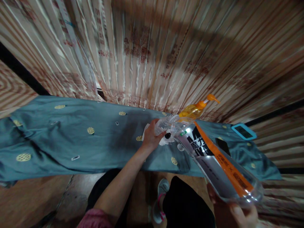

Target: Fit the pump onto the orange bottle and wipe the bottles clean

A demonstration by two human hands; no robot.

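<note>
My left hand point(151, 136) is closed around a small clear plastic container point(162, 125), perhaps a bottle, above the cloth. A large clear plastic bottle point(213, 158) with a silver and orange label lies tilted across the right side, its neck end meeting the small container. At its base, low on the right, my right hand point(239, 215) grips it from below. Whether liquid passes between the two cannot be made out. White tissue point(166, 141) lies beneath my left hand, with a small round black thing point(167, 135) by it. A whitish cap-like disc point(180, 147) shows beside the large bottle.
Behind the large bottle stands a yellow pump bottle point(192, 110) with an orange pump head. A blue-framed device point(243, 131) and a dark phone-like slab point(222, 146) rest at the right. Green patterned cloth point(71, 133) covers the narrow table; a pleated curtain point(147, 57) hangs close behind.
</note>
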